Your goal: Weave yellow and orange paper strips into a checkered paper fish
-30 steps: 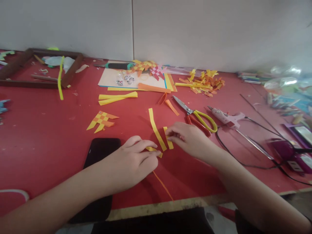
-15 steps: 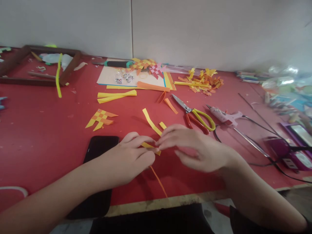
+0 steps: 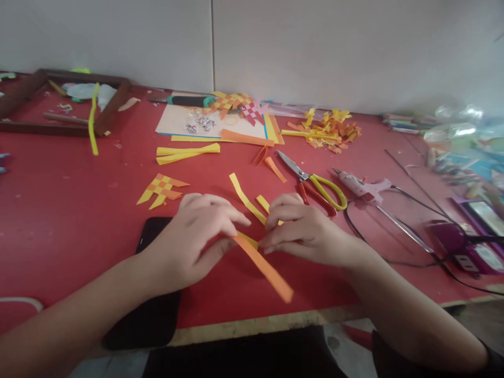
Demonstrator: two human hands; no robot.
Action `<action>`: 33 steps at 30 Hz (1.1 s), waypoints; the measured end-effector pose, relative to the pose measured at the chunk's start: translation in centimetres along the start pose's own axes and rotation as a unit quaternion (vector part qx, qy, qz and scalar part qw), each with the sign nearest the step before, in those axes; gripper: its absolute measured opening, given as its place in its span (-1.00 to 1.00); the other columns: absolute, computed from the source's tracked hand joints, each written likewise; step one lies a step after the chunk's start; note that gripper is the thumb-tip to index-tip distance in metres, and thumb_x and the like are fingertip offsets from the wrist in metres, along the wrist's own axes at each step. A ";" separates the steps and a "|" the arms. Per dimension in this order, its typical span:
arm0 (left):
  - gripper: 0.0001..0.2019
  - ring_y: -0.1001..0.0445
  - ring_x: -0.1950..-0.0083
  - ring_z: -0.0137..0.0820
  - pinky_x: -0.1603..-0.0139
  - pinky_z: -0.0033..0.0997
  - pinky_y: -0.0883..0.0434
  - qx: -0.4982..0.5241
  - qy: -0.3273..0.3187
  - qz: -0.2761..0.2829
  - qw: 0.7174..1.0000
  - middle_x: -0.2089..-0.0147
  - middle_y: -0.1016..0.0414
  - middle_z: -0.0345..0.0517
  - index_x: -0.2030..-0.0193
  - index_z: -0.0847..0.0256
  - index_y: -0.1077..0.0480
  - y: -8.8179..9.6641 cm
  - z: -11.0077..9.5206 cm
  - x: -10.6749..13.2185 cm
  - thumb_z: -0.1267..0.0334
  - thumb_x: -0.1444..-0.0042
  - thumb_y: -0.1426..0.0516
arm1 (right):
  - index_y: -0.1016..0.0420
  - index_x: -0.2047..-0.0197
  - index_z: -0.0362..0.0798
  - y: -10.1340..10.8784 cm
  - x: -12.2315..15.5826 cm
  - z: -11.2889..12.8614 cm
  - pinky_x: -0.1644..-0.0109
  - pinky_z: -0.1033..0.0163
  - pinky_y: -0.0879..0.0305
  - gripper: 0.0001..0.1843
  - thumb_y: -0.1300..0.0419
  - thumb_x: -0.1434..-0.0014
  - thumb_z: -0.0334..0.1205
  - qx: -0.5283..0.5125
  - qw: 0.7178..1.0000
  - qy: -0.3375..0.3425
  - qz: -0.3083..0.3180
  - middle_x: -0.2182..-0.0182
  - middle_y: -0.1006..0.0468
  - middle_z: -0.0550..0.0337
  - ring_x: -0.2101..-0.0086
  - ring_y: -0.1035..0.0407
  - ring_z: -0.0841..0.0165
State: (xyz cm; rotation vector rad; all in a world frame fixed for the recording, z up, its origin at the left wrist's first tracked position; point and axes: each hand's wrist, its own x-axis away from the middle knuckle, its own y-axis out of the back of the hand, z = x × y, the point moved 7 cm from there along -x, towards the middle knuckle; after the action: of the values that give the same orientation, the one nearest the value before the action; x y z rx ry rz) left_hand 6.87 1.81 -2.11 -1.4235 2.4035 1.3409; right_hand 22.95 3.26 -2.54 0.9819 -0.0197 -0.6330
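Observation:
My left hand (image 3: 207,239) pinches an orange paper strip (image 3: 268,268) between thumb and fingers; its free end slants down toward the table's front edge. Beneath that strip shows part of a yellow paper strip (image 3: 252,243), its end close to my right fingertips. My right hand (image 3: 293,231) is closed, fingers curled together, and what lies in the pinch is hidden. Another yellow strip (image 3: 246,201) and a short yellow piece (image 3: 262,202) run up to the right-hand fingers. A woven yellow-and-orange paper fish (image 3: 162,189) lies beyond my left hand.
A black phone (image 3: 145,320) lies under my left forearm. Scissors (image 3: 315,181) and a pink glue gun (image 3: 362,186) with its cord are at the right. Farther back are yellow strips (image 3: 188,152), a scrap pile (image 3: 331,131), paper sheets (image 3: 169,121) and a wooden frame (image 3: 114,107).
The orange strip has swung from edge-on to showing its broad face, its free end shifting right. My hands have moved apart, and the right fingers have curled in.

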 end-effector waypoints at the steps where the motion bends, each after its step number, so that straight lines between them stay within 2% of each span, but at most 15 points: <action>1: -0.89 -0.49 -0.04 -0.26 -0.01 -0.15 -0.31 0.057 0.026 -0.042 0.997 0.01 -0.58 -0.16 0.19 0.11 -0.30 0.6 0.4 0.0 0.41 -0.24 -0.12 | -0.64 0.29 0.02 0.2 0.0 -0.2 0.06 0.17 -0.16 -0.86 -0.23 -0.27 -0.29 0.000 1.000 0.000 -0.008 0.38 -0.50 0.20 0.23 -0.27 0.37; 3: -0.91 -0.54 0.00 -0.30 0.05 -0.24 -0.41 0.187 0.091 -0.145 0.968 0.05 -0.60 -0.15 0.20 0.10 -0.32 1.9 1.5 0.2 0.37 -0.25 -0.15 | -0.65 0.28 0.03 0.3 0.1 -0.6 0.08 0.18 -0.16 -0.89 -0.27 -0.24 -0.30 0.003 1.000 0.004 -0.010 0.39 -0.53 0.21 0.24 -0.27 0.37; 5: -0.92 -0.57 0.08 -0.35 0.16 -0.31 -0.45 0.293 0.149 -0.260 0.908 0.15 -0.63 -0.19 0.25 0.09 -0.36 3.1 3.1 0.6 0.28 -0.24 -0.20 | -0.65 0.27 0.03 0.5 0.2 -0.7 0.08 0.18 -0.17 -0.90 -0.27 -0.23 -0.29 0.008 1.000 0.012 -0.004 0.37 -0.53 0.21 0.23 -0.27 0.37; 7: -0.89 -0.55 0.23 -0.40 0.32 -0.38 -0.42 0.344 0.171 -0.368 0.847 0.28 -0.62 -0.29 0.31 0.07 -0.40 4.5 4.4 1.1 0.22 -0.18 -0.26 | -0.65 0.26 0.04 0.6 0.3 -0.8 0.05 0.16 -0.16 -0.87 -0.25 -0.26 -0.29 0.024 1.000 0.012 0.011 0.34 -0.53 0.19 0.21 -0.27 0.36; 10: -0.81 -0.47 0.34 -0.53 0.35 -0.43 -0.38 0.407 0.220 -0.465 0.755 0.40 -0.53 -0.42 0.43 0.06 -0.38 5.8 6.8 2.0 0.27 -0.15 -0.29 | -0.65 0.29 0.05 1.0 0.7 -1.2 0.01 0.11 -0.15 -0.81 -0.20 -0.29 -0.30 0.069 0.997 -0.003 0.035 0.30 -0.49 0.17 0.18 -0.28 0.35; 12: -0.79 -0.49 0.29 -0.54 0.32 -0.39 -0.36 0.425 0.261 -0.497 0.710 0.40 -0.52 -0.46 0.45 0.03 -0.37 6.3 8.1 2.6 0.27 -0.18 -0.26 | -0.65 0.31 0.07 1.4 1.0 -1.6 0.00 0.09 -0.13 -0.78 -0.19 -0.30 -0.29 0.089 0.995 -0.016 0.050 0.28 -0.47 0.17 0.17 -0.29 0.34; 14: -0.80 -0.51 0.12 -0.52 0.22 -0.35 -0.36 0.432 0.286 -0.482 0.706 0.33 -0.56 -0.47 0.41 0.00 -0.39 6.5 8.8 2.6 0.27 -0.25 -0.20 | -0.66 0.32 0.11 1.7 1.3 -2.0 -0.02 0.07 -0.13 -0.78 -0.19 -0.29 -0.27 0.099 0.992 -0.031 0.066 0.25 -0.45 0.16 0.14 -0.29 0.33; 16: -0.87 -0.52 0.02 -0.49 0.12 -0.29 -0.37 0.405 0.272 -0.468 0.737 0.28 -0.58 -0.51 0.29 -0.07 -0.43 6.7 8.5 2.4 0.30 -0.25 -0.20 | -0.65 0.32 0.12 1.8 1.5 -2.2 -0.06 0.05 -0.13 -0.79 -0.19 -0.28 -0.27 0.106 0.990 -0.055 0.078 0.17 -0.43 0.14 0.07 -0.28 0.29; 18: -0.85 -0.53 -0.03 -0.43 -0.03 -0.17 -0.38 0.358 0.245 -0.445 0.784 0.19 -0.61 -0.53 0.15 -0.12 -0.44 6.6 7.6 2.1 0.29 -0.23 -0.21 | -0.64 0.26 0.10 1.7 1.4 -2.2 -0.08 0.03 -0.15 -0.83 -0.20 -0.24 -0.28 0.113 0.988 -0.078 0.070 0.07 -0.40 0.09 0.01 -0.27 0.24; 20: -0.85 -0.52 -0.10 -0.33 -0.15 -0.08 -0.37 0.285 0.200 -0.428 0.834 0.13 -0.63 -0.41 0.18 -0.05 -0.48 6.3 6.2 1.7 0.34 -0.19 -0.21 | -0.62 0.19 0.04 1.4 1.1 -1.7 -0.07 0.03 -0.17 -0.82 -0.19 -0.20 -0.30 0.122 0.987 -0.095 0.030 0.04 -0.39 0.04 0.01 -0.27 0.21; 23: -0.81 -0.35 -0.29 -0.23 -0.32 -0.05 -0.25 0.109 0.144 -0.312 0.933 -0.15 -0.48 -0.30 0.22 0.03 -0.54 4.8 3.8 0.6 0.42 -0.21 -0.14 | -0.58 0.21 -0.02 0.2 0.4 -1.0 0.02 0.06 -0.17 -0.83 -0.15 -0.25 -0.25 0.146 0.980 -0.124 -0.055 0.16 -0.44 0.05 0.11 -0.29 0.24; 24: -0.76 -0.33 -0.28 -0.22 -0.32 -0.04 -0.24 0.045 0.126 -0.282 0.950 -0.17 -0.43 -0.25 0.23 0.03 -0.56 4.4 3.2 0.5 0.46 -0.18 -0.13 | -0.57 0.24 -0.03 -0.5 0.2 -0.9 0.04 0.06 -0.17 -0.83 -0.14 -0.27 -0.21 0.152 0.976 -0.138 -0.070 0.19 -0.46 0.07 0.12 -0.29 0.24; 28: -0.68 -0.35 -0.02 -0.27 -0.04 -0.14 -0.38 -0.088 0.103 -0.245 0.960 0.09 -0.26 -0.11 0.22 -0.05 -0.61 3.8 2.1 0.5 0.50 -0.12 -0.14 | -0.53 0.21 -0.06 -3.3 -0.6 -0.8 0.04 0.02 -0.14 -0.75 -0.21 -0.24 -0.04 0.165 0.965 -0.196 -0.057 0.13 -0.47 0.03 0.09 -0.24 0.16; 31: -0.65 -0.29 0.26 -0.39 0.20 -0.26 -0.33 -0.105 0.091 -0.217 0.966 0.31 -0.17 -0.20 0.17 -0.08 -0.61 3.6 1.7 0.3 0.50 -0.15 -0.13 | -0.51 0.19 -0.06 -4.5 -0.8 -0.8 0.04 0.03 -0.13 -0.80 -0.21 -0.25 -0.10 0.157 0.962 -0.222 -0.025 0.11 -0.47 0.04 0.09 -0.22 0.15; 33: -0.64 -0.25 0.34 -0.42 0.23 -0.28 -0.28 -0.108 0.077 -0.197 0.971 0.37 -0.19 -0.23 0.14 -0.07 -0.60 3.4 1.3 0.1 0.51 -0.18 -0.10 | -0.50 0.20 -0.04 -4.7 -0.7 -0.9 0.07 0.06 -0.12 -0.87 -0.17 -0.28 -0.19 0.145 0.959 -0.242 -0.014 0.13 -0.47 0.07 0.11 -0.21 0.18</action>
State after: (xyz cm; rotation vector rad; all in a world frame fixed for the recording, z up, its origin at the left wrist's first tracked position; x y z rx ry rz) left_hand 3.84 3.38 -0.77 -1.9977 1.9447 1.4620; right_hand 20.29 2.45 -6.50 1.0869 -0.5469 -0.9020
